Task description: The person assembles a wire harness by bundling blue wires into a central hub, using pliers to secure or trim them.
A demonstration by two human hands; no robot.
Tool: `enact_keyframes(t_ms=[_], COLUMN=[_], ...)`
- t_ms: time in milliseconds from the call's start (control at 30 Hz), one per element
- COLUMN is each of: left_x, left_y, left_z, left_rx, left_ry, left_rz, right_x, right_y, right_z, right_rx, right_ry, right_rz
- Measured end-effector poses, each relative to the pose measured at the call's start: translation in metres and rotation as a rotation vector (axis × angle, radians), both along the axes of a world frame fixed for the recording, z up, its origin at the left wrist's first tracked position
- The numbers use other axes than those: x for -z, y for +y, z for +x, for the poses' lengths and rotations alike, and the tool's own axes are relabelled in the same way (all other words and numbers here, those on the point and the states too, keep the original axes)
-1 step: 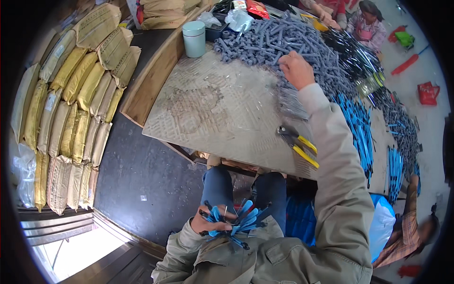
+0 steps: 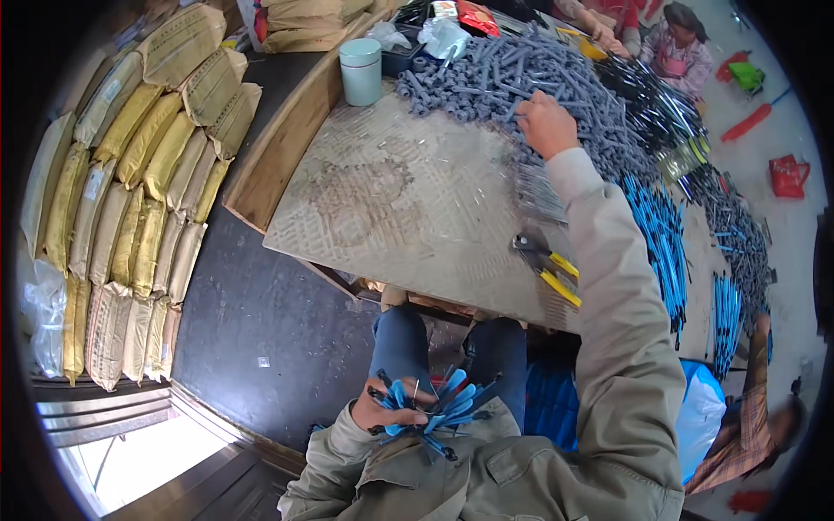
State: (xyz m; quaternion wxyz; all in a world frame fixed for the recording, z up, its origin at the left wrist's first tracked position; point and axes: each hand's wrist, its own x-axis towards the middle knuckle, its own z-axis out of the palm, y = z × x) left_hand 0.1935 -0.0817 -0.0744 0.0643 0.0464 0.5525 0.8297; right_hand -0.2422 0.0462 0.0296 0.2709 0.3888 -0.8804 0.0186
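In front of my lap my left hand [image 2: 395,410] is closed round a bunch of blue sticks with black ends [image 2: 452,401]. The sticks fan out in several directions. My right arm stretches forward over the table [image 2: 365,187]. At the near edge of a heap of grey plastic tubes [image 2: 512,74], my right hand [image 2: 548,126] has its fingers curled down and pinched together. What its fingertips hold, if anything, is hidden. Cutting pliers with yellow handles [image 2: 547,267] lie on the table left of my right forearm.
A pale green canister [image 2: 360,72] stands by the wooden side board [image 2: 282,139]. Blue sticks [image 2: 658,247] and black rods [image 2: 647,108] lie in piles to the right. Stacked sacks [image 2: 113,234] fill the left side. Co-workers [image 2: 678,52] sit beyond the piles; another person [image 2: 747,425] is at lower right.
The view has shifted very slightly. Both hands stay almost where they were, the left still round the blue sticks and the right at the grey heap.
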Motion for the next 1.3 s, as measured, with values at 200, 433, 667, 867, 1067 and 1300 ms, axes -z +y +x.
enact_keyframes(t_ms=[200,433,667,867,1067,1300], left_x=[-0.008,0.034,-0.022,-0.029,-0.030,-0.027], left_y=[0.003,0.006,0.019,0.028,0.046,0.066], left_z=[0.012,0.017,0.018,0.042,0.049,0.049], left_rx=[-0.033,-0.131,0.076,0.090,0.017,-0.150], left_ry=[-0.030,0.451,0.068,-0.131,-0.012,0.105], left_rz=[-0.047,-0.168,-0.017,-0.053,0.029,0.025], right_x=[0.018,-0.016,0.018,0.044,0.052,0.073], right_y=[-0.018,0.012,0.050,0.072,0.080,0.119], right_z=[-0.023,0.084,0.302,0.346,0.336,0.406], right_rx=[-0.047,-0.372,-0.568,-0.998,-1.345,-0.635], right_ry=[0.226,-0.911,-1.770,-1.564,-1.248,-1.747], right_rz=[0.214,-0.420,-0.911,-0.835,-0.592,-1.134])
